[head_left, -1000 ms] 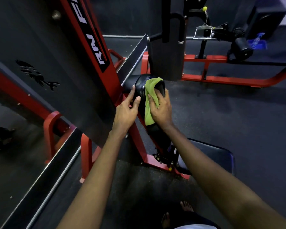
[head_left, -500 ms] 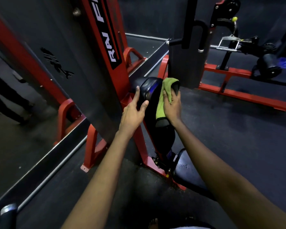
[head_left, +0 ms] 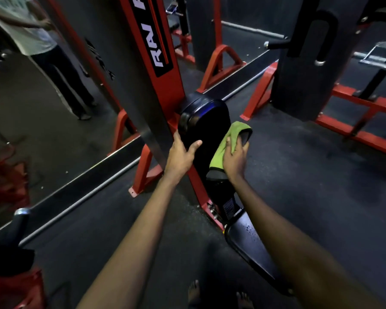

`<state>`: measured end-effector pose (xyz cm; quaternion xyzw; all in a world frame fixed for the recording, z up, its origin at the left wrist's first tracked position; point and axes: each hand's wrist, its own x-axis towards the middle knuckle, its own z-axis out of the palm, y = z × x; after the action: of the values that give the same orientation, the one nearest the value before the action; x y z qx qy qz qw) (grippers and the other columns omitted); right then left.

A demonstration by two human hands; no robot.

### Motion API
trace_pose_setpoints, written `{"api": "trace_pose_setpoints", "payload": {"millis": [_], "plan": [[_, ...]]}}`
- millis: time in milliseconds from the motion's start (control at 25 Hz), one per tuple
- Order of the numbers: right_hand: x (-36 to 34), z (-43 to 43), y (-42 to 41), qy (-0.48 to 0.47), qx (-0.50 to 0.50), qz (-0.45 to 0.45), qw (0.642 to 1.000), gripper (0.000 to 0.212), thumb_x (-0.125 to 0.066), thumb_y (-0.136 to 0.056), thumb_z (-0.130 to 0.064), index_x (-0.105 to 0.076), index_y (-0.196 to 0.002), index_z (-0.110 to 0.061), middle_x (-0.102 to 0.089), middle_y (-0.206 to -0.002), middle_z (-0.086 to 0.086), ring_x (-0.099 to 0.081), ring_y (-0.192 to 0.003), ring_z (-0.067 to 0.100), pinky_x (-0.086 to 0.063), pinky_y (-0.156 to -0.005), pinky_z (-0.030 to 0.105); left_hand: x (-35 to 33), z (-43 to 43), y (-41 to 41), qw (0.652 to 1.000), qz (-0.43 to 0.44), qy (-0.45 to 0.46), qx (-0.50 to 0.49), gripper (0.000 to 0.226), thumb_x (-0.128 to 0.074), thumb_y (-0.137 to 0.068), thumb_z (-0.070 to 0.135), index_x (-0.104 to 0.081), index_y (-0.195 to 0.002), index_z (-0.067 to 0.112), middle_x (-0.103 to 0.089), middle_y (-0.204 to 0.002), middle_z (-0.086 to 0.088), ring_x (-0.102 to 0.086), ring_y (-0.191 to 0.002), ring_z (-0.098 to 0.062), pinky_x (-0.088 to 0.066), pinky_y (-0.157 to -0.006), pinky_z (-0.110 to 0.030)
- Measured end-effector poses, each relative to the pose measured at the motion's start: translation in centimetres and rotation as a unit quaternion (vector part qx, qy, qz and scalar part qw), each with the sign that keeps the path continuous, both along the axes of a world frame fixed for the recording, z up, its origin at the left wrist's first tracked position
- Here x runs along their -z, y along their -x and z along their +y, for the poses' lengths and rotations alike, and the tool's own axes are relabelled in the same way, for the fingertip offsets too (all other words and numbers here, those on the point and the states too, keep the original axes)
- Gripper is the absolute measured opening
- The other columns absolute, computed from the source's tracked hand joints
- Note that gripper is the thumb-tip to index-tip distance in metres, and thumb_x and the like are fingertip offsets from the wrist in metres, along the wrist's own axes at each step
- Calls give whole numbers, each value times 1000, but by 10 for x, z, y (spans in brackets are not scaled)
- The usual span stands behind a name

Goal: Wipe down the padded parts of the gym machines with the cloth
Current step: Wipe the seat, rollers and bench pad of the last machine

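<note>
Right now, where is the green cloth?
In the head view the green cloth is near the centre, held by the right hand against the right edge of the black back pad.

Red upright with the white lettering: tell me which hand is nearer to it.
Left. The left hand grips the back pad's left edge, right beside the red upright. The right hand holds the green cloth at the pad's right edge, so the pad lies between.

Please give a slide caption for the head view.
Right hand holds green cloth against black padded backrest; left hand grips its other edge.
</note>
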<state>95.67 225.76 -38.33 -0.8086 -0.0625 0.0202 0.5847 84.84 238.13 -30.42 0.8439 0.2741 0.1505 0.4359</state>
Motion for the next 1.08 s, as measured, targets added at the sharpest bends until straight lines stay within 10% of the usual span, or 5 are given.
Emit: {"api": "trace_pose_setpoints", "payload": {"millis": [160, 480, 760, 1080], "plan": [[-6, 1, 8, -35, -19, -44, 998, 45, -52, -106, -31, -52, -146, -11, -26, -161, 26, -28, -149, 37, -17, -114, 12, 2, -13, 0, 1000, 17, 4, -6, 81, -68, -95, 33, -14, -152, 11, -45, -152, -14, -46, -137, -26, -36, -104, -24], [53, -25, -11, 2, -43, 12, 999, 54, -46, -106, -43, -45, -151, -14, -24, -162, 24, -28, -149, 38, -21, -122, 30, 14, -17, 0, 996, 20, 7, -90, 76, -79, -80, 51, -46, -140, 18, -62, -135, 3, -61, -122, -13, -51, -104, -37], [45, -18, 3, 5, -47, -47, 998, 44, -54, -104, -35, -57, -141, -12, -35, -156, 27, -35, -142, 37, -27, -113, 29, 35, -43, 3, 993, 48, 31, -107, 74, -78, -85, 43, -46, -146, 17, -59, -130, 11, -55, -120, -4, -35, -78, 3], [92, -64, -19, 40, -101, 98, 989, 54, -46, -106, -44, -41, -154, -20, -16, -167, 20, -19, -153, 34, -25, -120, 40, 71, -44, 7, 987, -14, 54, -150, 64, -76, -81, 58, -57, -136, 32, -67, -130, 10, -60, -122, -2, -47, -107, -27]]}}
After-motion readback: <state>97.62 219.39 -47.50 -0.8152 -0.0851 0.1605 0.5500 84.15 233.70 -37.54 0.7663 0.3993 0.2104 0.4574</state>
